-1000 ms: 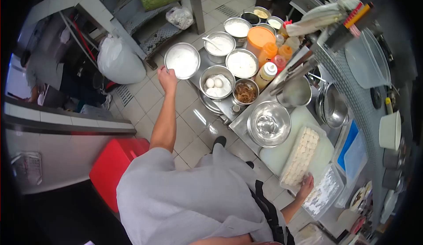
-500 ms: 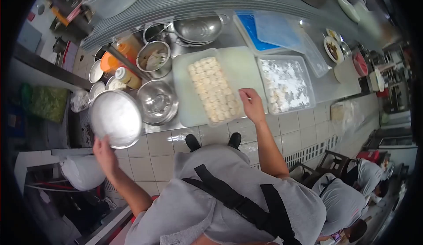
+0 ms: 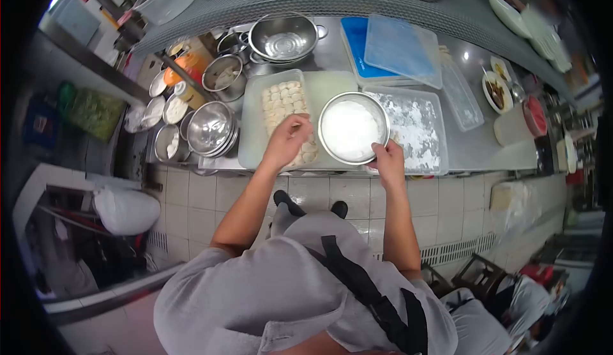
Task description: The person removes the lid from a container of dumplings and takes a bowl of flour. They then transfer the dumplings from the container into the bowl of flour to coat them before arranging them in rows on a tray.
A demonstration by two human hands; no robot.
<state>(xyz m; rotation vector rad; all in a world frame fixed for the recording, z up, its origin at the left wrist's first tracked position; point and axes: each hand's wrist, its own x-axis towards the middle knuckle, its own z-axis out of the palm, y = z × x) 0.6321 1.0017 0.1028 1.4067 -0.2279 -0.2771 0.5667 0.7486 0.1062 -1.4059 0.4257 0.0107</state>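
Observation:
My right hand (image 3: 388,162) grips the near right rim of a round metal bowl (image 3: 321,139). Fine white powder (image 3: 350,127) covers the inside of the bowl, which is held above the cutting board and the left edge of the floured tray. To its left, my left hand (image 3: 290,139) hovers over a clear tray (image 3: 252,109) packed with small pale dough pieces (image 3: 285,101). The fingers of that hand are curled together; anything between them is hidden. A second clear tray (image 3: 440,128), heavily dusted with white powder, lies right of the bowl.
Stacked steel bowls (image 3: 211,128) and a pot (image 3: 223,77) crowd the left side. A colander-like bowl (image 3: 283,37) sits at the back. Blue and clear lids (image 3: 402,52) lie behind the floured tray. A metal shelf (image 3: 357,9) overhangs the counter. People in grey sit at lower right.
The metal bowl has moved from my left hand at the far left to my right hand at the middle. My left hand has come over the dough pieces, and the view has shifted.

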